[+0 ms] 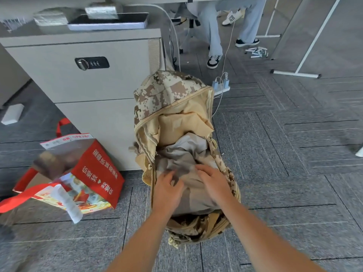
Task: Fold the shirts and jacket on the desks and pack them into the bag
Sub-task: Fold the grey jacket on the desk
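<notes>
A desert-camouflage backpack (169, 89) stands open on the grey carpet, its flap leaning back against a cabinet. Folded grey and beige clothing (182, 156) fills its main compartment. My left hand (167, 188) lies flat on the clothing at the opening's left side, fingers spread. My right hand (213, 180) presses on the same clothing beside it, fingers straight and pointing left. Neither hand grips anything. What lies under the top garment is hidden.
A grey locked cabinet (84, 79) stands behind the backpack. A red printed shopping bag (94, 173) lies on the floor at the left. A power strip (221, 86) with cables sits behind the backpack. A seated person's legs (214, 36) and white desk frames (306, 46) are farther back.
</notes>
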